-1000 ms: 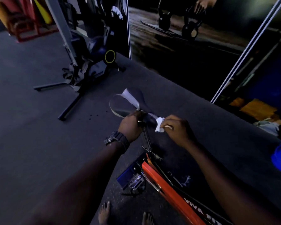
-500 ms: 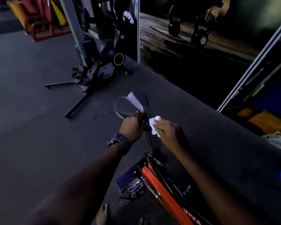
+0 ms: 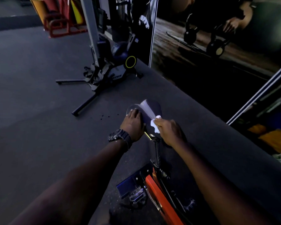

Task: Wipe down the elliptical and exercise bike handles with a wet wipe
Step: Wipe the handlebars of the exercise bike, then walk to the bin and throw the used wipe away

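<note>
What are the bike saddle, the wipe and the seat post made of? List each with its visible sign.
Saddle: looks like smooth vinyl or plastic; a pale glossy sheen runs along its middle.
Wipe: soft white fabric or paper, crumpled in the right hand.
Seat post: probably dark metal; thin, straight and rigid, though dim light leaves this open.

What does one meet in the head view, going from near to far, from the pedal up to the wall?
Pedal → seat post → wipe → seat → rower → red rack.
</note>
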`<state>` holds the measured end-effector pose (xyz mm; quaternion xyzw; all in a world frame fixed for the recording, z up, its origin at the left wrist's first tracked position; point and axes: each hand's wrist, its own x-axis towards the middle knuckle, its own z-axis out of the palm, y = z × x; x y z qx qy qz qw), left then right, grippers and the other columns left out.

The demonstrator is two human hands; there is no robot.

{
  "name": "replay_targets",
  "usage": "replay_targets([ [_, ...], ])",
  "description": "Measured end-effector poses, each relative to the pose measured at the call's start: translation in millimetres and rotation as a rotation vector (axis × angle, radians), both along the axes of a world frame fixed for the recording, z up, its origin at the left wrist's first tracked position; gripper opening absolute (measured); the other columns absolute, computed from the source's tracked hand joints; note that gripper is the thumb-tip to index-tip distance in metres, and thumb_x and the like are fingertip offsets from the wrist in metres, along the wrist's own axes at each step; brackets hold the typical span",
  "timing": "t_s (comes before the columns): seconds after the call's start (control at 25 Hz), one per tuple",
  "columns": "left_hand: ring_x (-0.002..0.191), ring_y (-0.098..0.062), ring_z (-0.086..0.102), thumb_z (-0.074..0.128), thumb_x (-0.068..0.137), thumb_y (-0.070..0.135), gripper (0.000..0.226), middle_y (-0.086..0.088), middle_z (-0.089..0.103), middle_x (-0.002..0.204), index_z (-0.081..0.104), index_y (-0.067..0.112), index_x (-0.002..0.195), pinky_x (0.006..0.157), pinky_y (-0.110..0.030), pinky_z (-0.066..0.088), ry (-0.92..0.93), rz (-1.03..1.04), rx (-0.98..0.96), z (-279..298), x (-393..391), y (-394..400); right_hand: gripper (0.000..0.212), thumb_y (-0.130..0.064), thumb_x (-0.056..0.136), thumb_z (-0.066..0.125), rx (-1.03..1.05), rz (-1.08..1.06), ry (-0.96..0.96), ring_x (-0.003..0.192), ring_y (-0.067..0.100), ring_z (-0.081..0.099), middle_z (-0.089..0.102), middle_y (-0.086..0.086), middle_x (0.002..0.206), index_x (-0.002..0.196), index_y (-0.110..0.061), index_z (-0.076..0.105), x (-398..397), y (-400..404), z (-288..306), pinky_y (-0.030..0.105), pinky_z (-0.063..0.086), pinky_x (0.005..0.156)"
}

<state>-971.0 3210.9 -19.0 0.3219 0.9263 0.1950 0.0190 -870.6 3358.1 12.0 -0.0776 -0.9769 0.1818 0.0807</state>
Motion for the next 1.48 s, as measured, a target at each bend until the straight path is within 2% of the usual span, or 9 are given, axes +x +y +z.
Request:
replay_targets([
  [0.12,0.12,-0.036,0.048,0.046,0.089,0.025,0.043,-0.021,0.054,0.124,0.057,-0.003,0.12,0.107,-0.047,0.038,0.041,-0.053,0.048,-3.7,-10.0,-4.4,0.045,-0.016,0.103,0.042,0.103,0.176,-0.142,0.147,0.023,0.025,0.031,0.012,0.158,0.146,-0.004,0.038,-69.6,-16.6,-19.7,0.042,0.023,0.115],
  [0.2,0.124,-0.036,0.047,0.05,0.087,0.022,0.051,-0.021,0.054,0.129,0.052,-0.004,0.131,0.112,-0.045,0.034,0.064,-0.078,0.056,-7.0,-25.6,-7.5,0.054,-0.019,0.104,0.037,0.123,0.208,-0.236,0.152,0.018,0.005,0.012,0.007,0.164,0.154,-0.006,0.022,-112.9,-18.7,-22.3,0.042,0.008,0.12],
  [0.4,0.124,-0.027,0.047,0.055,0.095,0.035,0.05,-0.012,0.046,0.137,0.049,0.004,0.134,0.103,-0.039,0.044,-0.086,-0.055,0.211,-15.3,-47.6,-20.3,0.047,-0.009,0.095,0.042,0.057,0.233,-0.038,0.142,0.036,0.036,0.044,0.022,0.148,0.139,0.005,0.048,-82.2,-11.0,-42.6,0.043,0.03,0.114],
  [0.6,0.125,-0.024,0.049,0.063,0.089,0.033,0.058,-0.01,0.045,0.142,0.047,0.008,0.139,0.1,-0.028,0.04,-0.077,-0.041,0.176,-5.1,-52.8,-21.0,0.041,-0.018,0.103,0.037,0.036,0.153,-0.158,0.145,0.022,0.031,0.046,0.008,0.15,0.141,-0.007,0.049,-142.5,-13.1,-29.9,0.038,0.017,0.115],
  [0.76,0.124,-0.026,0.052,0.062,0.088,0.031,0.055,-0.007,0.043,0.144,0.049,0.012,0.138,0.098,-0.03,0.043,-0.109,-0.041,0.082,0.8,-51.5,-16.6,0.053,-0.027,0.093,0.035,0.042,0.351,0.002,0.136,0.03,0.045,0.054,0.016,0.14,0.132,0.002,0.058,-114.0,-3.2,-50.3,0.044,0.03,0.112],
  [0.88,0.121,-0.027,0.053,0.063,0.088,0.033,0.049,-0.007,0.046,0.142,0.055,0.01,0.131,0.097,-0.034,0.047,-0.099,0.041,0.045,6.3,-51.8,-11.3,0.048,-0.02,0.095,0.035,0.022,0.251,-0.045,0.139,0.021,0.042,0.047,0.005,0.15,0.138,-0.01,0.054,-123.1,34.1,-39.9,0.046,0.027,0.116],
  [1.08,0.126,-0.03,0.05,0.064,0.089,0.026,0.043,-0.013,0.05,0.14,0.059,0.005,0.126,0.104,-0.035,0.043,-0.06,0.064,0.051,2.2,-37.4,-6.3,0.036,-0.001,0.096,0.049,-0.014,0.408,0.027,0.129,0.026,0.053,0.057,0.008,0.139,0.129,-0.009,0.061,-99.5,28.9,-33.1,0.026,0.039,0.104],
  [1.24,0.125,-0.033,0.05,0.06,0.087,0.019,0.041,-0.016,0.051,0.139,0.059,0.003,0.124,0.104,-0.037,0.043,-0.051,0.112,0.06,5.9,-30.4,2.6,0.02,-0.026,0.1,0.041,-0.041,0.118,-0.047,0.097,0.029,0.065,0.066,-0.001,0.115,0.113,-0.027,0.056,-103.9,50.4,-14.2,0.033,0.051,0.079],
  [1.48,0.101,-0.033,0.065,0.058,0.091,0.026,0.025,-0.013,0.07,0.112,0.069,0.014,0.111,0.075,-0.034,0.051,-0.07,0.269,-0.062,67.9,-51.2,-3.9,0.015,-0.027,0.09,0.066,0.075,0.24,-0.073,0.084,0.027,0.07,0.074,0.009,0.094,0.1,-0.022,0.076,-150.8,2.3,33.5,0.03,0.054,0.066],
])
